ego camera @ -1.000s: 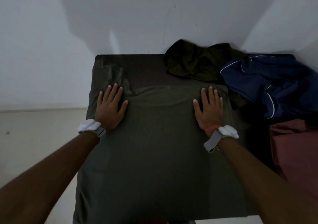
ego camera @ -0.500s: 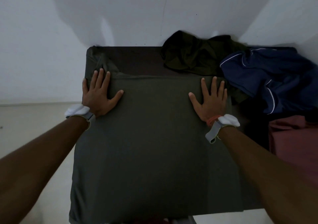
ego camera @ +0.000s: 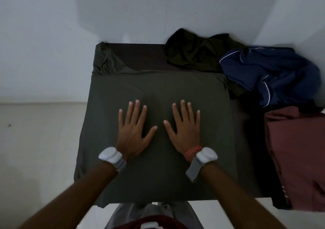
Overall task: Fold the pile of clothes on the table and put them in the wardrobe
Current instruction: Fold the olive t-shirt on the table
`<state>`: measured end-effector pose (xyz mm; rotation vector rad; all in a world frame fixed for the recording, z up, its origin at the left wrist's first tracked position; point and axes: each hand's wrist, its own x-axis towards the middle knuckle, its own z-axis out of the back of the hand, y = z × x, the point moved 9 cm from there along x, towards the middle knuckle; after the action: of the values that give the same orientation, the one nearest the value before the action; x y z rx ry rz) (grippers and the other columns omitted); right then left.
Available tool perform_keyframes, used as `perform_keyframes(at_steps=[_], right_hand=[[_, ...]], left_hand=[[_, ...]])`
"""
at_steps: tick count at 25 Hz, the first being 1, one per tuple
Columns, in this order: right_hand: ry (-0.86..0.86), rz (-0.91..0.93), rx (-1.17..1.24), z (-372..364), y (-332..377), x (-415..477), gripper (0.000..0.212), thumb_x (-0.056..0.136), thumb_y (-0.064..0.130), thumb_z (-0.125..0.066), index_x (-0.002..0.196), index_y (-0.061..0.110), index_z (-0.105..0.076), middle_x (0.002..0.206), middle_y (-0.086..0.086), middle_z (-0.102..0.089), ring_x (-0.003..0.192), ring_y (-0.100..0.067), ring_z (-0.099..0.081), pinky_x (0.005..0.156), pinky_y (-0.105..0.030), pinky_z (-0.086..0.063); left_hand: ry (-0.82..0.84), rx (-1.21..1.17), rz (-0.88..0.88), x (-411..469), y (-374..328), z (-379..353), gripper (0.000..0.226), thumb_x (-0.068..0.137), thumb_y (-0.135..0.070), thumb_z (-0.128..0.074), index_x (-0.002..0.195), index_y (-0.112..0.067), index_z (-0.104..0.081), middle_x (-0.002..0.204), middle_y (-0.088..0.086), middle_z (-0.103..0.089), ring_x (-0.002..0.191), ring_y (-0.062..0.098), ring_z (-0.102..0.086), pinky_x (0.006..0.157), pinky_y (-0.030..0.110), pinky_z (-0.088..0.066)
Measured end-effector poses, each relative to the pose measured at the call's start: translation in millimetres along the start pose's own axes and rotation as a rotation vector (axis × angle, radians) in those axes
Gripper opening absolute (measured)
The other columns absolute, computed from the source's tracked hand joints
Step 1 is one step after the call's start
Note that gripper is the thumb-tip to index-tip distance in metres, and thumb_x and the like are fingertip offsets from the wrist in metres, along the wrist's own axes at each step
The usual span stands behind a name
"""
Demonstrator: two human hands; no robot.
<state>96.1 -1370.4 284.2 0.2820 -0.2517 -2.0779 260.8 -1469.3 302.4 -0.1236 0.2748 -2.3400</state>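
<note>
Grey-green shirt (ego camera: pixel 158 91): spread flat on the left half of the table (ego camera: pixel 144 56), covering most of it. The left side and near hem hang over the table edges. One sleeve lies bunched at the far left corner.

Left hand (ego camera: pixel 133 133) and right hand (ego camera: pixel 184 132): both palm-down on the middle of the shirt, side by side, thumbs near each other but apart. Fingers are straight and spread, gripping nothing, only pressing on the cloth. Each wrist carries a white band (ego camera: pixel 110 155); the right wrist also has an orange string (ego camera: pixel 192 150).

Other clothes: a crumpled dark olive garment (ego camera: pixel 193 53) at the far edge, just beside a rumpled navy garment with white piping (ego camera: pixel 270 74) at the far right. A maroon garment (ego camera: pixel 295 158) lies at the near right.

Surface and room: dark tabletop, bare strip showing along the far edge. The table stands against a pale wall (ego camera: pixel 52 35); light floor (ego camera: pixel 35 141) to the left.

Limits: dim light. The tabletop between shirt and maroon garment is near black, with no detail readable. The maroon garment is cut off at the right frame edge. What kind of garments the olive and navy pieces are cannot be told.
</note>
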Motion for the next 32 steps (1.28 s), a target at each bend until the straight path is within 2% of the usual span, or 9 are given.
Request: perform_keyframes(at_steps=[5,8,13,15,19,21,24,27,32], right_hand=[[-0.010,0.041,-0.024,-18,0,-61,0.063,0.104,0.054,-0.030,0.159,0.023,-0.027,0.168,-0.008,-0.015,0.156,-0.024,-0.005,0.123,-0.056,-0.012],[-0.049,-0.025,-0.040,-7,-54,-75,0.065,0.103,0.057,-0.029,0.158,0.022,-0.029,0.167,-0.010,-0.017,0.156,-0.027,-0.009,0.125,-0.054,-0.012],[-0.076,-0.180,-0.070,9,-121,-98,0.071,0.101,0.060,-0.019,0.158,0.019,-0.027,0.167,-0.012,-0.016,0.155,-0.030,-0.009,0.124,-0.057,-0.011],[-0.113,-0.191,-0.040,10,-107,-110,0.070,0.102,0.059,-0.021,0.158,0.018,-0.028,0.167,-0.012,-0.016,0.155,-0.029,-0.009,0.124,-0.057,-0.009],[-0.129,0.034,0.027,-18,8,-148,0.064,0.104,0.055,-0.029,0.159,0.022,-0.026,0.168,-0.008,-0.015,0.156,-0.024,-0.008,0.125,-0.052,-0.009],[-0.113,0.053,0.018,-36,37,-169,0.062,0.105,0.053,-0.030,0.158,0.021,-0.029,0.167,-0.007,-0.018,0.156,-0.023,-0.010,0.125,-0.052,-0.012],[-0.164,-0.014,-0.016,-34,6,-191,0.061,0.104,0.052,-0.034,0.156,0.019,-0.037,0.165,-0.009,-0.025,0.154,-0.025,-0.018,0.124,-0.051,-0.017],[-0.177,-0.149,-0.052,-27,-45,-216,0.063,0.105,0.054,-0.030,0.157,0.019,-0.031,0.166,-0.012,-0.023,0.154,-0.029,-0.017,0.124,-0.052,-0.016],[-0.219,-0.350,-0.017,-21,-82,-256,0.066,0.102,0.053,-0.031,0.154,0.012,-0.040,0.162,-0.019,-0.030,0.151,-0.036,-0.024,0.120,-0.057,-0.021]], left_hand=[[-0.035,0.002,-0.014,-66,-36,-27,0.063,0.104,-0.049,-0.038,0.156,-0.015,-0.034,0.167,0.011,-0.016,0.156,0.028,-0.007,0.121,0.059,-0.017],[-0.045,0.050,0.026,-81,-10,-22,0.063,0.104,-0.050,-0.035,0.157,-0.017,-0.033,0.167,0.010,-0.018,0.156,0.027,-0.010,0.124,0.053,-0.016],[-0.017,0.058,0.248,-97,55,-9,0.071,0.102,-0.059,-0.020,0.159,-0.017,-0.024,0.167,0.011,-0.013,0.156,0.029,-0.006,0.124,0.055,-0.014],[-0.009,0.045,0.265,-106,49,-10,0.073,0.102,-0.060,-0.020,0.159,-0.015,-0.023,0.167,0.013,-0.011,0.155,0.030,-0.004,0.124,0.055,-0.012],[-0.014,0.024,-0.017,-143,-34,-31,0.068,0.104,-0.055,-0.026,0.156,-0.012,-0.032,0.166,0.013,-0.019,0.155,0.030,-0.011,0.123,0.056,-0.017],[-0.024,0.019,-0.062,-160,-44,-36,0.065,0.105,-0.053,-0.027,0.155,-0.011,-0.035,0.165,0.014,-0.021,0.155,0.029,-0.013,0.123,0.055,-0.018],[-0.067,0.043,-0.020,-182,-8,-24,0.064,0.104,-0.050,-0.030,0.154,-0.011,-0.037,0.164,0.015,-0.025,0.154,0.031,-0.018,0.123,0.053,-0.019],[-0.090,0.068,0.062,-208,47,-11,0.066,0.104,-0.051,-0.027,0.156,-0.012,-0.034,0.164,0.016,-0.025,0.153,0.033,-0.019,0.124,0.053,-0.018],[-0.133,0.087,0.307,-249,106,-3,0.065,0.102,-0.046,-0.032,0.156,-0.009,-0.034,0.161,0.022,-0.028,0.149,0.041,-0.025,0.119,0.058,-0.019]])
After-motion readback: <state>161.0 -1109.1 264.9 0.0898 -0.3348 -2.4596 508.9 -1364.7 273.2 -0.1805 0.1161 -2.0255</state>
